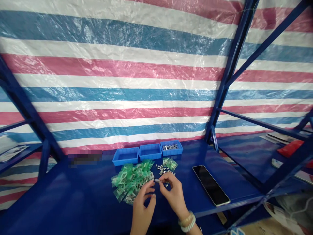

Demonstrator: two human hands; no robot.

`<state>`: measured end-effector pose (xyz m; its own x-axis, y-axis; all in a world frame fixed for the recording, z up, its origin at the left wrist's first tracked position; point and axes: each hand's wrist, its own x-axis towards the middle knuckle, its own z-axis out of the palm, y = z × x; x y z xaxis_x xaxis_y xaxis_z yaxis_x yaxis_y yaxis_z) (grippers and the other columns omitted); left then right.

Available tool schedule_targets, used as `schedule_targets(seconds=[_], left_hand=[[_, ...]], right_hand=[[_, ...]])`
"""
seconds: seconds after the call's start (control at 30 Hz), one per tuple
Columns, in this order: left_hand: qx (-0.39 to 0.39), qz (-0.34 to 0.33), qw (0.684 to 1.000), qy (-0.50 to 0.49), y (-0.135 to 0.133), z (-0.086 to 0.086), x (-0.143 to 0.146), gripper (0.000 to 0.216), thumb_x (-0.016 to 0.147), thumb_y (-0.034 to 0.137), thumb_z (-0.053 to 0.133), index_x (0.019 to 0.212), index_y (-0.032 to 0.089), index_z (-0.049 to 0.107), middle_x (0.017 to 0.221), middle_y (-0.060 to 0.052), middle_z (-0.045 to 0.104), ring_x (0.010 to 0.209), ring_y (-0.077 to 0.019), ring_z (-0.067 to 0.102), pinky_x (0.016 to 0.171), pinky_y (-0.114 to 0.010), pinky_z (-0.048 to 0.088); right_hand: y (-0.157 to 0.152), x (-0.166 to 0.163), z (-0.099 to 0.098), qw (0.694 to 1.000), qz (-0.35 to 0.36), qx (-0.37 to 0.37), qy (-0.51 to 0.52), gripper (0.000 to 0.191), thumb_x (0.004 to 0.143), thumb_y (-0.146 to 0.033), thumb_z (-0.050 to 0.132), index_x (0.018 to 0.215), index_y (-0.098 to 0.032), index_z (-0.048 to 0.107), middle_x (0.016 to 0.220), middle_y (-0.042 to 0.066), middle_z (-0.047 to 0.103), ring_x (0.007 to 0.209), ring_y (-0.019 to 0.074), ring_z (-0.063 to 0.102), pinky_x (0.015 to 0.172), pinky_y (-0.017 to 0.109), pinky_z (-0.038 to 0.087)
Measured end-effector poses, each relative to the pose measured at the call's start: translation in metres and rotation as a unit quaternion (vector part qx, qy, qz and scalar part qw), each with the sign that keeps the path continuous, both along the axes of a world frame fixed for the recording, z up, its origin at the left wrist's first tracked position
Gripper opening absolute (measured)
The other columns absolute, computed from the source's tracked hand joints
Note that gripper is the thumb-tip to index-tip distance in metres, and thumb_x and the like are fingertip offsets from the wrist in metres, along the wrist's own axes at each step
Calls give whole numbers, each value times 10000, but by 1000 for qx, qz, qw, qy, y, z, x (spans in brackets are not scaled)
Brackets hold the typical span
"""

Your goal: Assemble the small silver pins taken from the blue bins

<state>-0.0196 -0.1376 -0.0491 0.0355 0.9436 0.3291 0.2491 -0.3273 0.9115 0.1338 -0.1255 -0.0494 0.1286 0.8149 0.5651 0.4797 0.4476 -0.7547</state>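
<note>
Silver metal part is pinched between the thumb and forefinger of the right hand, just above the blue steel shelf. The left hand lies beside it, fingers loosely curled and partly open; we see nothing held in it. Directly ahead are loose metal pieces, a heap of green-tinted plastic bags and a smaller bunch of such bags. Three blue plastic trays stand in a row behind them, and we see metal pieces only in the rightmost. A dark-screened smartphone lies to the right. We judge the main risk to be a slack pinch: the part could drop among the loose pieces and be lost or mixed up. A careless wrist could also knock the bags. We can read no brand or label; a patch at the shelf's back edge is blurred out.
</note>
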Motion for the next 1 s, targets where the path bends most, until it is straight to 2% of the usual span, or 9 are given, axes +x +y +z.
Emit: schedule_targets(seconds=[0.13,0.23,0.33,0.4,0.57,0.7,0.83,0.93,1.0], left_hand=[[-143,-79,974,-155,-16,17,17,421,738,255,711,1156,205,716,1146,-107,749,1001,-267,721,897,-363,582],[-218,-104,938,-250,-26,24,21,375,712,280,773,1080,207,763,1112,-110,764,1068,-309,698,960,-402,546],[-274,-126,892,-335,-28,19,20,363,650,284,812,1001,194,793,1045,-129,780,1078,-356,690,936,-454,555],[-278,-124,881,-362,-27,11,17,364,633,287,811,988,210,798,1061,-126,778,1090,-355,687,923,-452,564],[-165,-35,947,-274,-26,-4,8,406,715,320,750,1112,234,749,1182,-99,742,1063,-293,704,934,-399,573],[-28,-4,992,-127,-29,-4,15,351,813,297,644,1149,229,721,1209,-94,720,1085,-276,687,910,-367,585],[134,32,990,-15,-30,-3,27,343,877,248,518,1159,272,712,1192,-83,706,1078,-269,669,891,-393,577],[198,33,979,33,-27,-5,27,372,890,224,494,1207,281,681,1183,-82,707,1072,-269,662,918,-426,556],[203,39,977,40,-23,-10,22,370,894,219,483,1207,264,674,1158,-85,718,1053,-267,672,901,-417,562]], right_hand=[[-21,-1,22,994,51,62,74,219,830,-74,538,961,-216,639,888,34,645,802,181,631,724,295,533],[-32,-1,34,992,73,86,63,331,805,-35,539,1046,-236,643,923,38,645,850,199,629,765,327,527],[-35,-1,39,991,96,84,31,369,816,-38,553,1091,-263,649,939,44,663,876,219,633,801,363,527],[-33,0,38,990,109,75,38,347,841,-66,574,1099,-282,658,927,45,672,865,225,642,788,365,538],[-26,0,23,977,121,29,175,275,841,-126,641,1080,-258,672,878,39,655,815,209,652,772,351,555],[-23,-6,2,917,178,-41,355,200,824,-218,731,1007,-235,652,831,17,646,802,189,664,784,327,553],[-20,-12,-12,866,211,-54,450,213,776,-242,803,904,-237,633,832,-4,643,744,142,640,694,244,533],[-19,-14,-15,854,203,-56,477,224,751,-243,825,861,-234,631,838,-9,648,781,143,646,725,241,534],[-17,-11,-17,864,181,-63,466,197,787,-287,795,893,-232,638,846,5,676,785,158,670,760,281,552]])
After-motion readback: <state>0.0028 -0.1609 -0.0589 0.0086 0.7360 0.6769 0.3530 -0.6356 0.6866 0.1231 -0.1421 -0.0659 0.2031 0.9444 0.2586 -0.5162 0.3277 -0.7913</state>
